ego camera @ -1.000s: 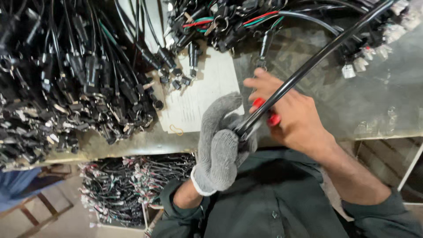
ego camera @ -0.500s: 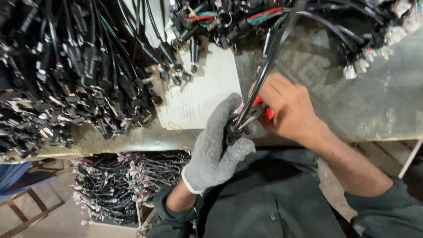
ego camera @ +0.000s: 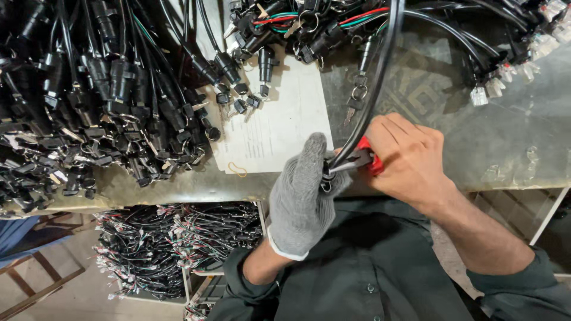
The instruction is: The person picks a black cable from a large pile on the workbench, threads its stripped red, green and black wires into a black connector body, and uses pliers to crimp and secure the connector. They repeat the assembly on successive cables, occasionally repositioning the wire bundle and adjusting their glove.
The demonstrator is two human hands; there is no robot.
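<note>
Hands meet at the desk (ego camera: pixel 523 148) edge: my gloved left hand (ego camera: pixel 303 196) is closed around a black cable (ego camera: pixel 375 95); my bare right hand (ego camera: pixel 410 160) grips red-handled pliers (ego camera: pixel 360 159) at the cable's lower end. Black wiring harnesses (ego camera: pixel 101 101) lie heaped to the left, beside a paper sheet (ego camera: pixel 279 125).

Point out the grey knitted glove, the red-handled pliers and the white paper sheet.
grey knitted glove (ego camera: pixel 297 202): head view, back of the gloved left hand.
red-handled pliers (ego camera: pixel 370 159): head view, red grip beside the bare right hand.
white paper sheet (ego camera: pixel 279 128): head view, bare middle.
</note>
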